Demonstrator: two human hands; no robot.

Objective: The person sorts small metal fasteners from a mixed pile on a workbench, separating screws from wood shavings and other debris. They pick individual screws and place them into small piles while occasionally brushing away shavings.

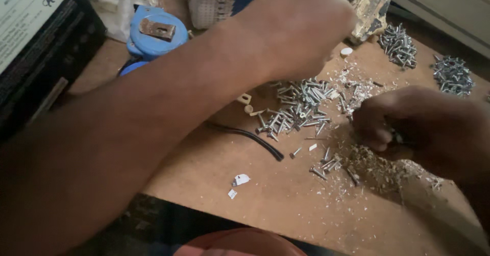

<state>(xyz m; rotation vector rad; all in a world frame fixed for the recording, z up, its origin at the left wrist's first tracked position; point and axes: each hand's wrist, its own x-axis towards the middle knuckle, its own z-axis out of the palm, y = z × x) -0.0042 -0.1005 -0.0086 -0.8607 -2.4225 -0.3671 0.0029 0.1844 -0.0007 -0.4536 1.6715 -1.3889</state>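
Observation:
My left hand reaches across the wooden board toward its far side, fingers curled; what it holds, if anything, is hidden. It hovers above a pile of silver screws in the middle of the board. My right hand rests low at the right, fingers closed around something small and dark that I cannot make out. Under it lies a patch of sawdust and scraps with a few loose screws.
Two more screw heaps lie at the far right. A blue round tool sits far left beside a dark box. A black cable crosses the board. White paper bits lie near the front edge.

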